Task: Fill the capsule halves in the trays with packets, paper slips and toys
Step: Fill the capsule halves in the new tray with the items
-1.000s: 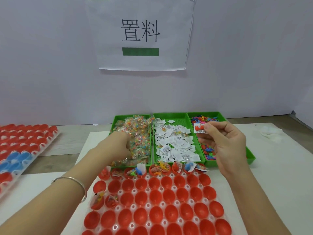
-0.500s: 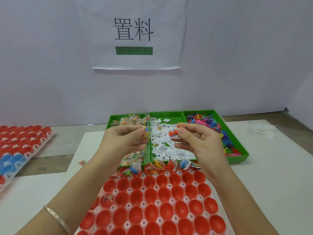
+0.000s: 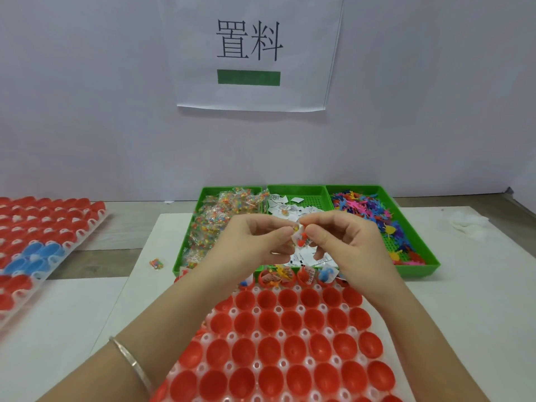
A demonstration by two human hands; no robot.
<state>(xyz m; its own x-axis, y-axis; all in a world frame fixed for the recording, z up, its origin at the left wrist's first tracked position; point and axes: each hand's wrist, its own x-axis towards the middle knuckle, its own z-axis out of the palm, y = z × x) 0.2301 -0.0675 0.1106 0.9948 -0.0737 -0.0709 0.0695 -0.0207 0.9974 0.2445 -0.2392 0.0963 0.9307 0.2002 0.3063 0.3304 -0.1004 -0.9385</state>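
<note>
"How far along?"

"Barely. Only the far row of the capsule tray is filled. Left hand and right hand pinch a paper slip and red toy above that far edge."

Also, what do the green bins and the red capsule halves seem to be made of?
The green bins look like rigid moulded plastic, matt, with a perforated grid floor. The red capsule halves seem thin glossy plastic: highlights shine inside them.
</note>
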